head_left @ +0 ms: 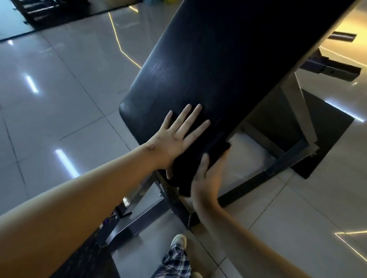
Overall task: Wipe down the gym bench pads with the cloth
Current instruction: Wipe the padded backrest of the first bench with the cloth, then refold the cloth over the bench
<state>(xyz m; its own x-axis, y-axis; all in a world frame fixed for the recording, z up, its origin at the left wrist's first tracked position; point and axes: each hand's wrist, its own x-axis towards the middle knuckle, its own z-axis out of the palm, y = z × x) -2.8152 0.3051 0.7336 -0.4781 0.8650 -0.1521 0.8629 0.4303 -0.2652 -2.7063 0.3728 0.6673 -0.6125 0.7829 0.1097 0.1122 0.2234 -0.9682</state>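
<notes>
**A:** Where is the cloth?

**B:** The black cloth (pixel 192 165) is draped over the low end of the bench pad (pixel 227 53), at about 6 o'clock from the pad's middle. Its loose part hangs off the edge. Cloth and pad are both black, so I cannot tell where the cloth's upper edge lies.

**A:** And the 2 hands?

**B:** The left hand (pixel 174 137) lies flat on top. Its fingers (pixel 195 113) are straight and spread, pointing to 1 o'clock, and they press down without curling round anything. The right hand (pixel 207 182) comes in from 5 o'clock and pinches the hanging part of the cloth. Its thumb is on the near face and its fingers go behind, just under the pad's edge.

**A:** How does the pad stand?

**B:** It is tilted and runs from 7 o'clock up to 1 o'clock. A metal frame (pixel 284 159) shows below it at 4 o'clock from the hands, with a dark mat (pixel 325 132) beneath. All of this is on a glossy tiled floor (pixel 60 91).

**A:** Anything nearer?

**B:** At 6 o'clock there is a checked trouser leg (pixel 175 265) and 1 light shoe (pixel 178 241) on the tiles.
</notes>
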